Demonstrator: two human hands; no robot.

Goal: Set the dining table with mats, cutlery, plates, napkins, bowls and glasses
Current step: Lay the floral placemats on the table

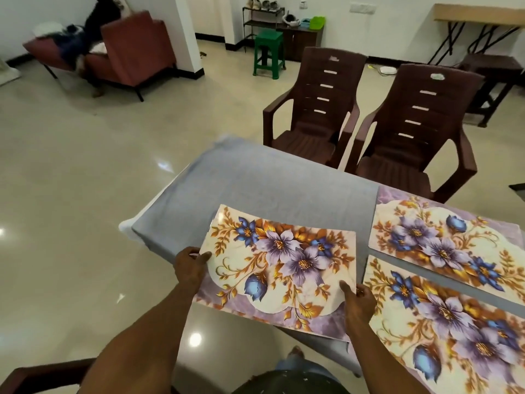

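Gripping opposite edges of a glossy rectangular floral mat [279,268], left hand [189,268] and right hand [359,304] fingers pinched.

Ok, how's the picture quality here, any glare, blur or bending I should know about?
Head view: bright ceiling-light glare spots on the glossy floor; the floral mat held by the left hand and right hand is sharp; the sofa area at top left is motion-smeared; wide-angle bending curves the table edges and the chairs.
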